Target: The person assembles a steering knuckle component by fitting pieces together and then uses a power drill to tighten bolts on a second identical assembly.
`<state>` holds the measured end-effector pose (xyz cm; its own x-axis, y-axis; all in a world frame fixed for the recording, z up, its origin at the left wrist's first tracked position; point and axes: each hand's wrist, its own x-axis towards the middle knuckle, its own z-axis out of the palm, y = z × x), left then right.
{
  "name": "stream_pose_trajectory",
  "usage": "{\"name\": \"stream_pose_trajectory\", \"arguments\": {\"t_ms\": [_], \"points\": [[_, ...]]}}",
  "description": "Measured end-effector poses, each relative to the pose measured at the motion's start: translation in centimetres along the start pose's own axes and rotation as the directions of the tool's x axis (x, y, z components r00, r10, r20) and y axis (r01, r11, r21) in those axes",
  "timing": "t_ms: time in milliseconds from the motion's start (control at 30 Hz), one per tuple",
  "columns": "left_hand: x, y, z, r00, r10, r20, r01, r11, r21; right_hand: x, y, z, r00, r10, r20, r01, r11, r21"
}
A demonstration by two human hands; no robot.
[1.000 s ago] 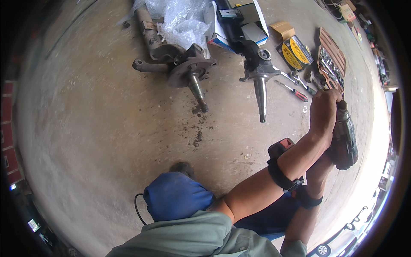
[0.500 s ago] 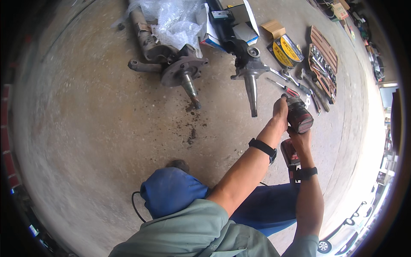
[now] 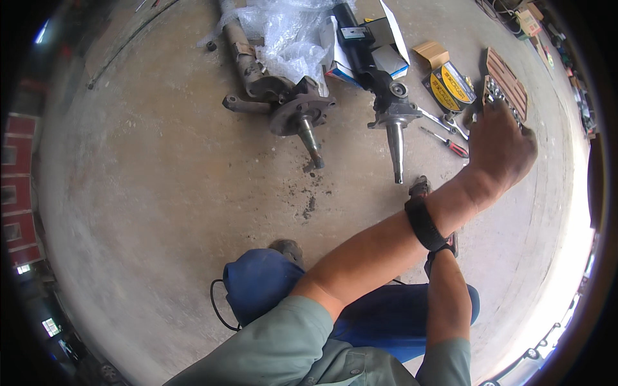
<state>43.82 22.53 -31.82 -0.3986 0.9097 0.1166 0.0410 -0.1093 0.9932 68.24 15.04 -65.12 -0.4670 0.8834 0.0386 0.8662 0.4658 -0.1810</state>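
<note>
My left hand [image 3: 501, 145] reaches across to the right, over the lower part of the brown socket set case [image 3: 503, 67], its back up. Its fingertips are hidden, so whether it grips anything is unclear. My right forearm [image 3: 447, 299] rises beneath the left wrist, which covers most of my right hand. That hand holds a dark and red cordless impact wrench [image 3: 420, 186], whose nose shows past the left wristband. Ahead lie two axle spindle assemblies: a rusty, dirty one [image 3: 302, 116] and, right of it, a clean black one with a bright shaft [image 3: 395, 145].
A red-handled screwdriver [image 3: 456, 148] and a wrench [image 3: 441, 122] lie near the black assembly. Beyond are a yellow and black box [image 3: 449, 87], an open white carton [image 3: 400, 38] and clear bubble wrap [image 3: 286, 38]. Dark grime [image 3: 310, 204] marks the concrete floor.
My left hand has let go of the impact wrench and moved right and away, to the socket case. The impact wrench has stayed with my right hand, now mostly covered by my left forearm.
</note>
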Motion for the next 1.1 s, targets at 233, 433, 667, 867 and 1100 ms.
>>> {"name": "stream_pose_trajectory", "arguments": {"t_ms": [233, 433, 667, 867, 1100], "points": [[10.2, 3.2, -17.8, 0.947, -0.122, 0.298, -0.122, 0.721, 0.682, 3.5, -11.4, -8.1, 0.765, 0.392, 0.511, -0.424, 0.904, -0.059], [8.8, -10.6, -36.3, 0.874, -0.427, -0.234, 0.337, 0.185, 0.923, 7.1, -11.2, -9.8, 0.714, 0.428, 0.554, -0.363, 0.903, -0.229], [4.7, -15.7, -42.0, 0.829, -0.545, -0.126, -0.082, -0.341, 0.936, 13.3, -19.1, -13.7, 0.913, 0.215, 0.346, -0.387, 0.725, 0.570], [4.9, -17.4, -43.5, 0.865, -0.493, 0.091, -0.194, -0.161, 0.968, 14.4, -23.4, -12.3, 0.732, 0.225, 0.643, -0.665, 0.439, 0.604], [4.1, -17.6, -43.3, 0.912, -0.407, 0.051, -0.124, -0.156, 0.980, 14.7, -23.6, -10.8, 0.742, 0.320, 0.589, -0.663, 0.479, 0.575]]}}
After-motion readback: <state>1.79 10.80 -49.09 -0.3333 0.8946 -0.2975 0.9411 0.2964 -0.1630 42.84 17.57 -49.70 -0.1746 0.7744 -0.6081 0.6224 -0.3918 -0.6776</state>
